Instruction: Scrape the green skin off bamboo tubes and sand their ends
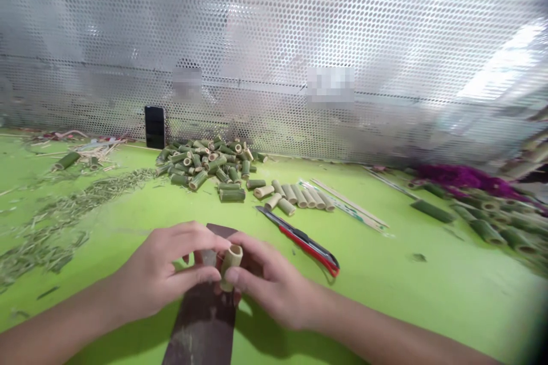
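A short peeled bamboo tube (231, 268) stands nearly upright between my two hands, its open end facing up. My right hand (274, 279) grips it with the thumb in front and the fingers behind. At its left side, my left hand (175, 268) has the index fingertip by the rim and the thumb lower down, closed around the tube. Beneath them lies a dark brown flat strip (201, 325) on the green table. A red and black utility knife (302, 239) rests to the right, blade pointing away to the left.
Behind my hands are a row of peeled bamboo tubes (302, 197) and a pile of green bamboo pieces (205, 162). A phone (154, 127) leans on the perforated metal panel (265, 57). Shavings (55, 222) cover the left; thin sticks (351, 202) and more bamboo (488, 231) lie right.
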The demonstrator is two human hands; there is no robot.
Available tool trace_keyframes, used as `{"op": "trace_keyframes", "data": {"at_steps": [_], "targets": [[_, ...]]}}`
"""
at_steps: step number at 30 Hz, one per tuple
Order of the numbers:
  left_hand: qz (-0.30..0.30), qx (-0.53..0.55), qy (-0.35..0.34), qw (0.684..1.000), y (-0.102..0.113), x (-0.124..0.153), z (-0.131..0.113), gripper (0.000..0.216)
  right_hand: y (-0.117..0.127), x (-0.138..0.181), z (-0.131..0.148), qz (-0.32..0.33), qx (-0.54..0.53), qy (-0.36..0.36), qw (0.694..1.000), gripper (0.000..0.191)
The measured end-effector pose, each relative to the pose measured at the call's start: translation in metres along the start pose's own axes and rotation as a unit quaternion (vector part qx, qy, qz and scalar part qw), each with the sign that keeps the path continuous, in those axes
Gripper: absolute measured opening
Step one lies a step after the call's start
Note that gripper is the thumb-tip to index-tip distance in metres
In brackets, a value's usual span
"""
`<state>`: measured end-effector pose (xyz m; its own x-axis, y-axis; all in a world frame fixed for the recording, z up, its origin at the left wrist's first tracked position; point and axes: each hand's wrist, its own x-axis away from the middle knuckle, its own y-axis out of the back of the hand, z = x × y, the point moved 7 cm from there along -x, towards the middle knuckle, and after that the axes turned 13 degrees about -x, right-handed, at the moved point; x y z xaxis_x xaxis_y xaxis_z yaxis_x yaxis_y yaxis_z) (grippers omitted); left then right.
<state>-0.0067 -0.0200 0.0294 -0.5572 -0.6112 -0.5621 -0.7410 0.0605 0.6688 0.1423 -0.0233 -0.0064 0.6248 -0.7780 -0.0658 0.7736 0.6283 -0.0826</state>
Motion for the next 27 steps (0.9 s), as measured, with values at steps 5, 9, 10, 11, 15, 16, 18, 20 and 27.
{"op": "trace_keyframes", "data": {"at_steps": [5,9,10,11,15,16,18,20,27], "targets": [[-0.061,-0.005,-0.075,0.995,0.005,-0.001,-0.005,0.024,-0.007,0.001,-0.007,0.038,-0.122,-0.076,0.989,0.041],[-0.071,0.03,-0.067,0.995,0.003,-0.002,-0.006,0.016,-0.008,0.002,-0.01,0.044,-0.134,-0.096,0.985,0.042],[-0.073,0.041,-0.062,0.995,0.003,-0.002,-0.005,0.016,-0.008,0.002,-0.012,0.046,-0.135,-0.103,0.984,0.043],[-0.073,0.049,-0.056,0.995,0.003,-0.003,-0.005,0.016,-0.008,0.002,-0.013,0.048,-0.134,-0.108,0.984,0.043],[-0.058,0.05,-0.045,0.996,0.003,-0.004,-0.005,0.013,-0.008,0.002,-0.015,0.049,-0.124,-0.118,0.984,0.044],[-0.052,0.047,-0.047,0.996,0.003,-0.005,-0.005,0.012,-0.008,0.001,-0.015,0.049,-0.121,-0.118,0.984,0.044],[-0.044,0.039,-0.05,0.997,0.004,-0.005,-0.007,0.011,-0.008,0.001,-0.015,0.053,-0.119,-0.116,0.985,0.044],[-0.042,0.033,-0.048,0.997,0.006,-0.004,-0.008,0.012,-0.008,0.0,-0.014,0.057,-0.118,-0.112,0.985,0.043],[-0.043,0.022,-0.033,0.998,0.007,-0.003,-0.007,0.008,-0.01,0.0,-0.018,0.066,-0.125,-0.111,0.984,0.044]]}}
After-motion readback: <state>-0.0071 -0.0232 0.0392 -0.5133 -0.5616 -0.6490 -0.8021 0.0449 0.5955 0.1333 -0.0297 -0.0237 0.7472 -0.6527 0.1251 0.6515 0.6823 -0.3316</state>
